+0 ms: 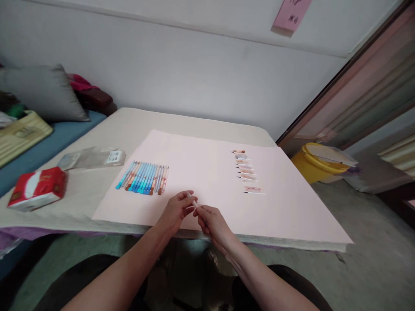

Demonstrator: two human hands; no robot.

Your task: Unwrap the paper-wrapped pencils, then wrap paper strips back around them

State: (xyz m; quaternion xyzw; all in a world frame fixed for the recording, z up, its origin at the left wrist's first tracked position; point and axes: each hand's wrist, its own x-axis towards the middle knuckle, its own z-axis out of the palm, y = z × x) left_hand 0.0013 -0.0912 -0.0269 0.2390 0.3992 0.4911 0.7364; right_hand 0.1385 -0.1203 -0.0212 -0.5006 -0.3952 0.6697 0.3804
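Note:
My left hand (177, 210) and my right hand (212, 222) meet over the near edge of a pale pink sheet (207, 172). Both pinch a small white pen (193, 201) between their fingertips. To the left on the sheet lies a tight row of several blue and brown pens (143, 177). To the right, several pen parts and thin refills (247, 172) lie in a column.
The sheet covers a beige table (136, 125). On its left part lie a red tissue pack (37, 188) and a clear plastic bag (92, 158). A grey cushion (45, 93) sits on a blue bed at left. A yellow bucket (319, 162) stands on the floor at right.

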